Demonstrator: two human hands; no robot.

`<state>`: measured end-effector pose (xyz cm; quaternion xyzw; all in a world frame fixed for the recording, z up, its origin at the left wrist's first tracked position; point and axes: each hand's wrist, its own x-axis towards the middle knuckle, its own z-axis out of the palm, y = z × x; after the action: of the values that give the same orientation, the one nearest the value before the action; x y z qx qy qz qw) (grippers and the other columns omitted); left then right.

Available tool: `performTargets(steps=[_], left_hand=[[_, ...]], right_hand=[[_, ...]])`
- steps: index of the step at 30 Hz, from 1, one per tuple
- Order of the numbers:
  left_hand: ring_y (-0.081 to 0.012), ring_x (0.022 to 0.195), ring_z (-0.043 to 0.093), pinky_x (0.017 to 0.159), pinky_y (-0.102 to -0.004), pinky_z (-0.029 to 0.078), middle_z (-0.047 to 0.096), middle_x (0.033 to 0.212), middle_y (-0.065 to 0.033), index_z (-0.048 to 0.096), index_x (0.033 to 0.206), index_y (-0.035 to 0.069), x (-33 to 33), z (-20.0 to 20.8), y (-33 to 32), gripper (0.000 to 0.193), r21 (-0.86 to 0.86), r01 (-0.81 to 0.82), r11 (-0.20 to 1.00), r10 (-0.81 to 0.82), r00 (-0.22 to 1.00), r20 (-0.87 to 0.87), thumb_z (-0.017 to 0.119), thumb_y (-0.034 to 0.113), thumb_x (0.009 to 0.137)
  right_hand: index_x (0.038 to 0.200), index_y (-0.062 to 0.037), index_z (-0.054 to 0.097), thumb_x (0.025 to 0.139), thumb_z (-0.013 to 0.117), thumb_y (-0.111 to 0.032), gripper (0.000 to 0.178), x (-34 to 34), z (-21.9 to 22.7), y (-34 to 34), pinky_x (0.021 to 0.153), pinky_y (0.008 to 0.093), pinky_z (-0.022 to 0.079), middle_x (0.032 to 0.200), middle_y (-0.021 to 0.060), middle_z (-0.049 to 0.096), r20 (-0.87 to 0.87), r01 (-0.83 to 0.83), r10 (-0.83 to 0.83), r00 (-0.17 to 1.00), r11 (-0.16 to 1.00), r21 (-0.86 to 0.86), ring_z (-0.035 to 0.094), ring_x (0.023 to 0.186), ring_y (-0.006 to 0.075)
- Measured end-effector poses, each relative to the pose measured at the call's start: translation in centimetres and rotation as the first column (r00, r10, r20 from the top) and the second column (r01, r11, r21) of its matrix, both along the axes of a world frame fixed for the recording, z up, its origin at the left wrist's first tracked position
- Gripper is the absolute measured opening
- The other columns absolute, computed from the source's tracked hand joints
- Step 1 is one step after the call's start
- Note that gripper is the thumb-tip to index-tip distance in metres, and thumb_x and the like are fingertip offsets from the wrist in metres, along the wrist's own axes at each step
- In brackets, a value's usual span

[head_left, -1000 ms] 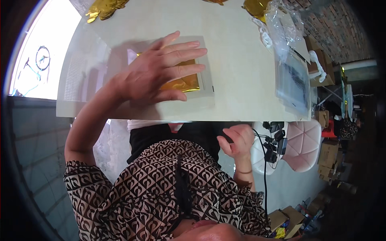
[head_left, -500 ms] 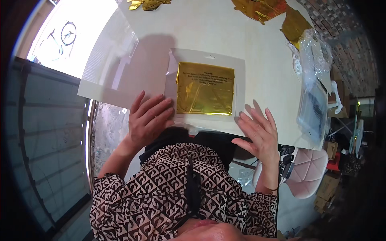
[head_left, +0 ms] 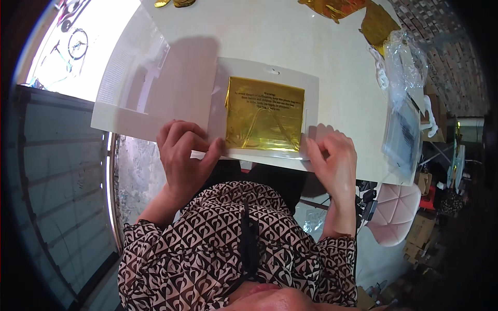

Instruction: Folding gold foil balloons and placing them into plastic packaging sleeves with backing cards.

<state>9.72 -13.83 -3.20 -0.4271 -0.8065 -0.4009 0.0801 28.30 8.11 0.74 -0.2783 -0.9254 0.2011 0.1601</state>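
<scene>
A shiny gold foil packet (head_left: 265,116) with dark print on its face lies inside a flat clear plastic bag (head_left: 257,68). The bag has a hang hole at its far edge and rests near the front edge of the white table (head_left: 259,31). My left hand (head_left: 182,150) has its fingers curled and its thumb against the bag's near left corner, pinching it. At the near right corner my right hand (head_left: 332,158) also holds the bag's edge between thumb and bent fingers. The undersides of both grips are partly hidden.
Gold foil pieces (head_left: 381,28) lie at the far right of the table, beside crumpled clear plastic (head_left: 407,62) and a stack of clear bags (head_left: 402,137). A pink padded chair (head_left: 394,215) stands at the right. Cardboard boxes (head_left: 420,230) are on the floor.
Both hands have gone from spread fingers beside the bag to curled fingers gripping its near corners. The bag's near edge appears slightly lifted. The whole view has shifted a little.
</scene>
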Motion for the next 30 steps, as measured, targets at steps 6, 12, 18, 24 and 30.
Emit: performTargets(steps=[6, 12, 18, 24, 30], left_hand=[[-0.0297, 0.105, 0.060, 0.099, -0.0461, 0.044, 0.064, 0.117, -0.0118, 0.063, 0.108, 0.006, 0.1, -1.6, 0.1, 0.036, 0.135, -0.069, 0.988, 0.086, 0.989, -0.122, 0.080, 0.013, 0.077], [-0.0280, 0.130, 0.054, 0.109, -0.0485, 0.041, 0.058, 0.138, -0.0116, 0.057, 0.132, 0.006, 0.3, -1.2, 1.1, 0.048, -0.283, 0.407, 0.868, -0.493, 0.770, -0.404, 0.070, 0.025, 0.090], [-0.0237, 0.124, 0.061, 0.109, -0.0427, 0.043, 0.068, 0.126, -0.0073, 0.069, 0.119, 0.010, 0.0, -2.2, -0.5, 0.029, -0.264, 0.404, 0.876, -0.481, 0.778, -0.404, 0.063, 0.017, 0.092], [-0.0231, 0.126, 0.060, 0.112, -0.0445, 0.039, 0.066, 0.130, -0.0070, 0.069, 0.120, 0.012, 1.5, -3.5, -1.8, 0.029, -0.182, 0.441, 0.879, -0.476, 0.787, -0.392, 0.059, 0.016, 0.093], [-0.0270, 0.137, 0.048, 0.118, -0.0493, 0.029, 0.054, 0.144, -0.0148, 0.064, 0.127, 0.010, 1.3, -2.4, -1.9, 0.043, -0.121, 0.491, 0.863, -0.496, 0.773, -0.397, 0.070, 0.026, 0.087]], right_hand=[[0.064, -0.0009, 0.055, 0.083, 0.073, -0.019, 0.032, -0.7, 0.7, 1.0, 0.069, 0.0435, 0.043, 0.064, 0.0136, 0.056, 0.154, -0.088, 0.083, 0.985, 0.996, 0.026, 0.055, 0.065, 0.0363], [0.067, 0.0004, 0.060, 0.085, 0.074, -0.030, 0.038, -0.4, 1.5, 1.3, 0.063, 0.0448, 0.046, 0.063, 0.0147, 0.060, 0.241, -0.054, 0.041, 0.970, 0.997, 0.047, 0.058, 0.062, 0.0369], [0.085, 0.0010, 0.073, 0.087, 0.074, -0.032, 0.033, 4.8, 2.7, 0.0, 0.060, 0.0358, 0.051, 0.065, 0.0125, 0.068, 0.376, 0.312, -0.253, 0.891, 0.944, -0.105, 0.068, 0.063, 0.0226], [0.123, 0.0069, 0.063, 0.100, 0.061, -0.013, 0.031, 7.3, -3.7, -5.5, 0.087, 0.0330, 0.058, 0.107, 0.0123, 0.072, -0.108, -0.062, -0.160, 0.981, 0.270, -0.961, 0.070, 0.098, 0.0188], [0.118, 0.0060, 0.066, 0.099, 0.062, -0.009, 0.025, 6.3, -5.1, -5.9, 0.082, 0.0359, 0.060, 0.107, 0.0111, 0.072, -0.127, -0.091, -0.335, 0.934, 0.122, -0.988, 0.069, 0.095, 0.0193]])
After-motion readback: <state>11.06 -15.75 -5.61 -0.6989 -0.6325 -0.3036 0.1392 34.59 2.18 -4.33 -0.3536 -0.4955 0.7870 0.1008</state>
